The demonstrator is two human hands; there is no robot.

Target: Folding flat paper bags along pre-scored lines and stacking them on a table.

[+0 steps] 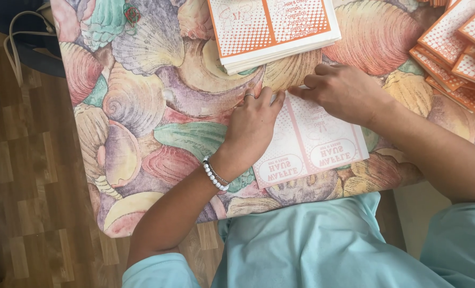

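Sheet [314, 141]: one flat paper piece, white with pale pink dotted panels and print, lying on the table [141, 106] at its near edge, directly before the person. Its far edge sits under both hands; its near corners reach almost to the table's rim.

Left hand [250, 125]: palm down on the sheet's left far corner, fingers fairly close together and bent, tips pressing at the paper's edge. It grips nothing that can be seen; whether a fold is pinched beneath the fingers cannot be told. A ring [249, 96] sits on one finger, a white bead bracelet [215, 176] on the wrist.

Right hand [344, 90]: palm down on the sheet's far edge, fingers curled and pointing left, tips just beside those of the left hand. It presses flat rather than closing round anything.

Stack [277, 29]: a pile of like sheets, orange-and-white printed face up, at the table's far side, just beyond the hands, apart from the sheet.

Folded pieces [458, 58]: a fanned, overlapping heap of orange dotted items at the far right, well apart from the sheet.

Table: covered in a cloth with a large seashell pattern in pastel colours.

Floor [29, 176]: wood boards, left of the table.

Shirt [322, 245]: light blue, at the frame's near edge.
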